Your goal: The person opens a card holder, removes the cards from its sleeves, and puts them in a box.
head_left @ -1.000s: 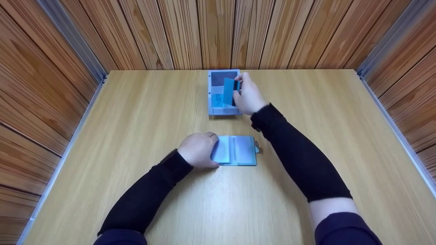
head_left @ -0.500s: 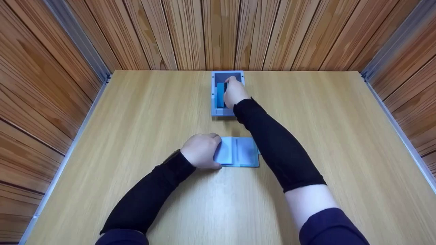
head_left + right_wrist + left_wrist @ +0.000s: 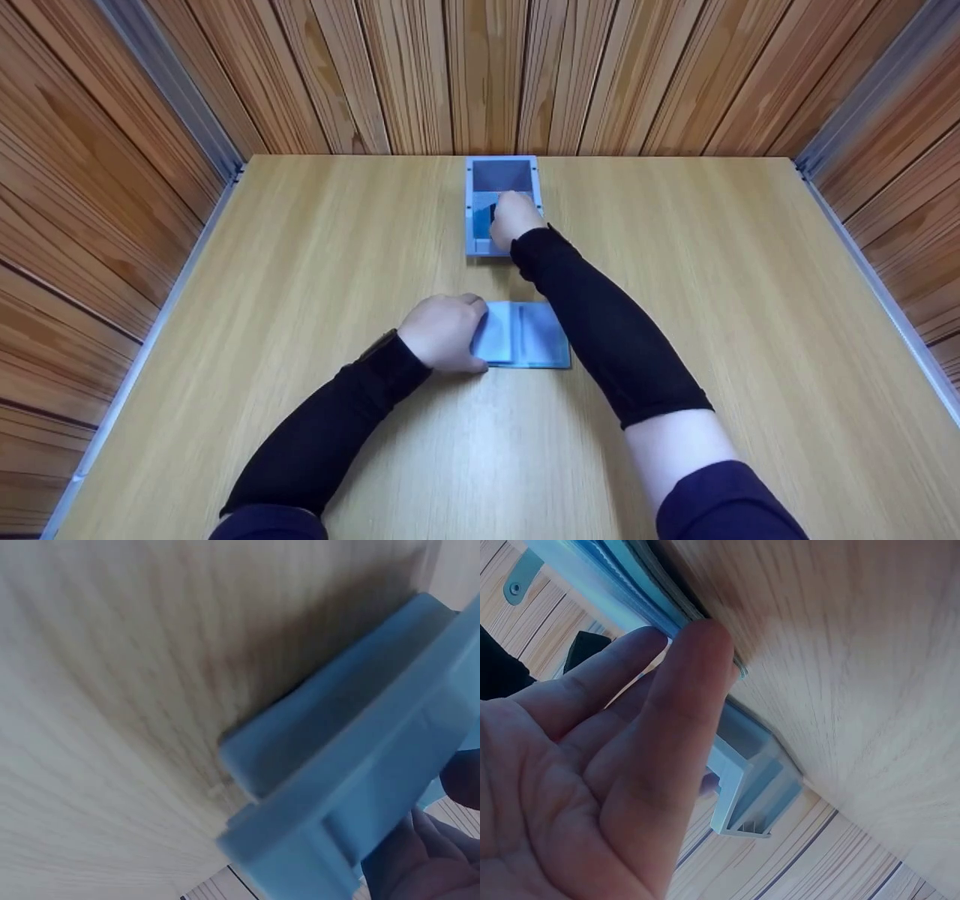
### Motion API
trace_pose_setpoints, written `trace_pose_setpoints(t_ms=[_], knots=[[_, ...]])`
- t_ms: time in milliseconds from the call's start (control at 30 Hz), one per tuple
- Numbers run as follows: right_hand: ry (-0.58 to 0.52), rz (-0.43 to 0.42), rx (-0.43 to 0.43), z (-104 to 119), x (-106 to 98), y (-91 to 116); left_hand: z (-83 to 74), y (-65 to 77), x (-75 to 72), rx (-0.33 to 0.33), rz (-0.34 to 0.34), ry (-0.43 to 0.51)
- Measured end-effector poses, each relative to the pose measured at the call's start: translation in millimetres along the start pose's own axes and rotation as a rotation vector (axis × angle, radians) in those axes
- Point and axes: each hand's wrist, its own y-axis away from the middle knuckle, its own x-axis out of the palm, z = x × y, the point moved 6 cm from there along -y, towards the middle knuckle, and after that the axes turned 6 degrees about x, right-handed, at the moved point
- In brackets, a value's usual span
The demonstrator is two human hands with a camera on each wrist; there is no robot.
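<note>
My left hand [image 3: 441, 332] holds the left side of an open blue card holder [image 3: 546, 335], which lies flat on the table. In the left wrist view, its fingertips [image 3: 699, 641] are right at the edge of the card holder [image 3: 649, 585]. My right hand [image 3: 516, 219] reaches down into a small blue-grey box [image 3: 470, 202]. It grips a blue card, of which a dark stripe [image 3: 493, 213] shows beside the fingers; the hand hides the rest. The right wrist view has the thumb and fingers just beyond the wall of the box [image 3: 345, 787].
Everything stands on a wooden table [image 3: 337, 225]. Wood-plank walls [image 3: 480, 75] rise at the back and both sides, with grey metal strips at the corners. The box is near the table's back edge, beyond the card holder. My right forearm [image 3: 607, 322] crosses the holder's right edge.
My right hand has moved left and down into the box with the card, which stood upright and now barely shows. My left hand has stayed on the card holder.
</note>
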Motion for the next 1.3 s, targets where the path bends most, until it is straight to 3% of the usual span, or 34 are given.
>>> trace_pose_setpoints(t_ms=[233,400,600,767,933,1067,1300], knots=[[-0.079,0.053,0.02,-4,-3,4,-0.4,-0.4,-0.7,-0.005,0.004,-0.001],[-0.196,0.05,-0.019,1,-15,13,-0.4,-0.1,-0.7,-0.002,-0.001,-0.013],[-0.229,-0.029,-0.206,8,-41,38,1.4,-1.1,1.6,-0.019,0.029,-0.005],[-0.164,-0.109,-0.4,9,-62,72,1.5,-2.0,2.5,-0.027,0.052,0.01],[-0.081,-0.177,-0.518,0,-71,109,3.2,-0.8,2.0,-0.055,0.078,0.02],[-0.056,-0.153,-0.519,-16,-64,132,3.4,-1.0,2.2,-0.065,0.091,0.017],[0.061,-0.024,-0.409,-57,-27,153,0.4,-1.6,1.8,-0.034,0.055,0.019]])
